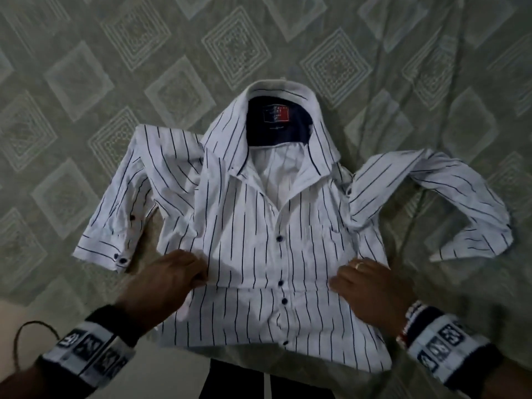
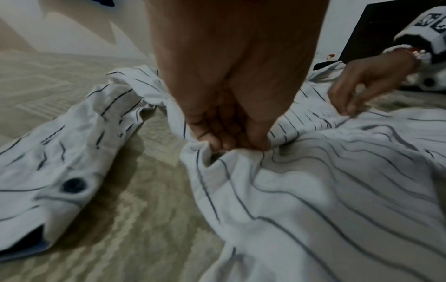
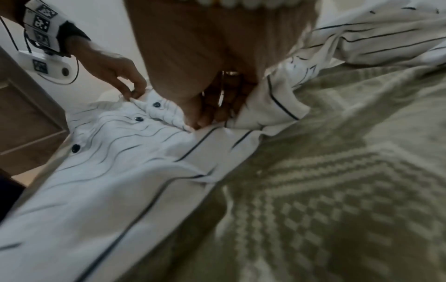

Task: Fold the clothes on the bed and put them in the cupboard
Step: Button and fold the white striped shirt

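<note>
While the striped shirt (image 1: 267,226) lies face-up, buttoned, on the patterned bedspread (image 1: 86,96), collar away from us, we pinch its body w/ both hands: left hand (image 1: 169,279) grips the left edge, right hand (image 1: 371,286) the right edge, approx. mid-length. Sleeves are spread to either side.

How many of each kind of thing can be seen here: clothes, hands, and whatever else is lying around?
Striped shirt: 1
Hands: 2, the left hand and right hand, each pinching the shirt's sides
Patterned bedspread: 1
Finger ring: 1
Total: 5
</note>
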